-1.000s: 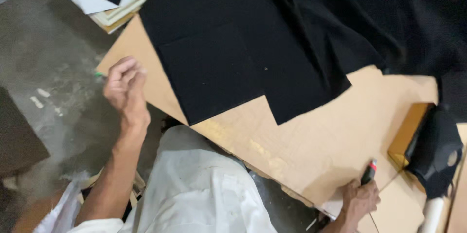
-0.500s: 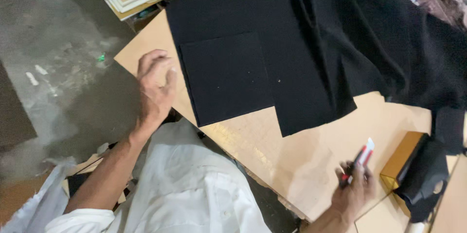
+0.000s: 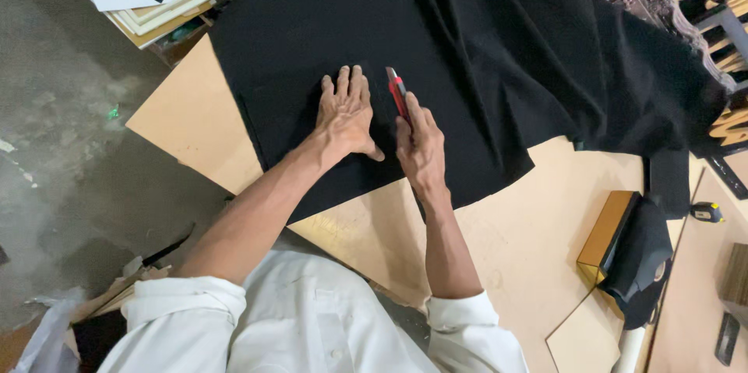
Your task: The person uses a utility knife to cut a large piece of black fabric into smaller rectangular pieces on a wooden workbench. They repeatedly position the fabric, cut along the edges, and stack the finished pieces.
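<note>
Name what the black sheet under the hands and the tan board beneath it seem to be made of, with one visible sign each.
Black sheet: looks like cloth, matte, felt-like; it folds and drapes in soft creases at the far side. Tan board: probably fibreboard or thick card; smooth, dull, grainless surface with straight stepped edges. Neither is certain from the look alone.

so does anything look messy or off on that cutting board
Nothing damaged or spilled. The black fabric lies flat under the left hand but bunches into folds toward the far right. The right hand holds a red utility knife against it.
</note>
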### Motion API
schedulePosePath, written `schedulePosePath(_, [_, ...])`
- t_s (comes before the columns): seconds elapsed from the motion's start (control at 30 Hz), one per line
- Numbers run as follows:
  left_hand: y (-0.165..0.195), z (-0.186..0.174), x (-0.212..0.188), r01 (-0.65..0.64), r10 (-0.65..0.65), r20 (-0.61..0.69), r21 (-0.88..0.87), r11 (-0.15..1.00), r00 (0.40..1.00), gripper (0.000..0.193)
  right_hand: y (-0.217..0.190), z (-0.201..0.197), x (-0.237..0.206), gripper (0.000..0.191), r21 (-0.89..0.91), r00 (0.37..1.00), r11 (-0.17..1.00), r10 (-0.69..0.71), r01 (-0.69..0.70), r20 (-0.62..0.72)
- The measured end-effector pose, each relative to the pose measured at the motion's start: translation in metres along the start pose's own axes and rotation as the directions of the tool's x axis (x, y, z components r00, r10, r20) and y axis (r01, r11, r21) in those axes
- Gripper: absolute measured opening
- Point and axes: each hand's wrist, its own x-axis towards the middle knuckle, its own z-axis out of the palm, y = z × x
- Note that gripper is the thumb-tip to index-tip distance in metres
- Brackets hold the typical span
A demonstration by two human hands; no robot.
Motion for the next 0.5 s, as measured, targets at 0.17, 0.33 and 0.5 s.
schedulePosePath(0.17, [0.000,0.012,0.007,0.036,-0.038,0.048,0.033,0.999,0.998,0.153,0.028,0.021,0.025,0.041,-0.014,0.997,0.999,-0.032,0.033,0.068])
schedulePosePath(0.33, [-0.001,0.014,0.010,0.047,-0.049,0.056,0.044,0.998,0.997,0.153,0.041,0.033,0.035,0.042,-0.001,0.990,0.993,-0.120,0.120,0.076])
schedulePosePath(0.5, [0.000,0.011,0.011,0.041,-0.045,0.067,0.068,0.997,0.997,0.153,0.042,0.037,0.042,0.042,-0.015,0.991,1.000,-0.009,0.011,0.135])
